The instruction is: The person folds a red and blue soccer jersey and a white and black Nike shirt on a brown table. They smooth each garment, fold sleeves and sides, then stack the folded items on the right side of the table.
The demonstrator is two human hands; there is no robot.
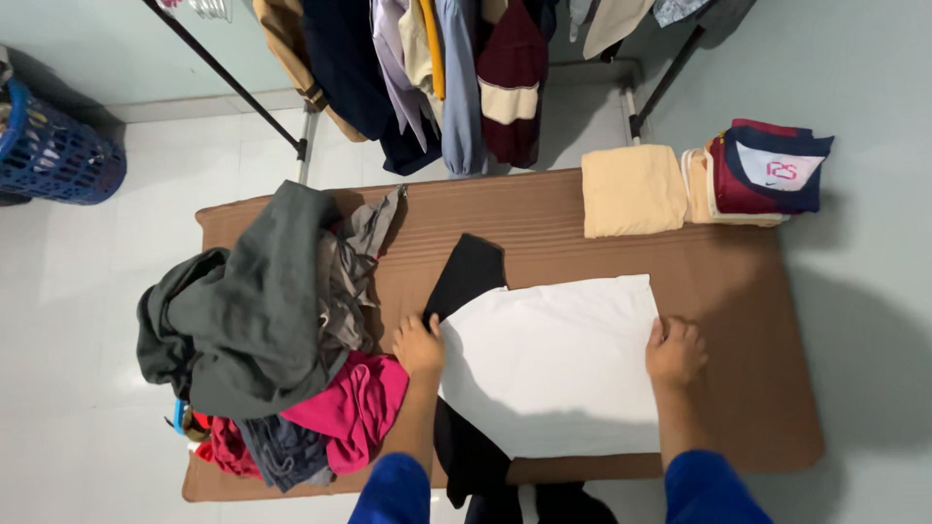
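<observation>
A white garment [553,364] with black sleeves [466,274] lies spread flat on a brown mat [738,281]. My left hand [418,346] presses on its left edge, where the black sleeve meets the white body. My right hand [675,351] rests palm down on its right edge, fingers curled over the fabric. Both arms wear blue sleeves. A second black part of the garment [466,451] hangs at the near edge of the mat.
A heap of unfolded clothes, grey [262,301] on top and pink [354,403] below, covers the mat's left side. Folded beige cloth [633,190] and a folded stack [762,173] sit at the far right. A clothes rack [456,68] stands behind; a blue basket [53,150] at far left.
</observation>
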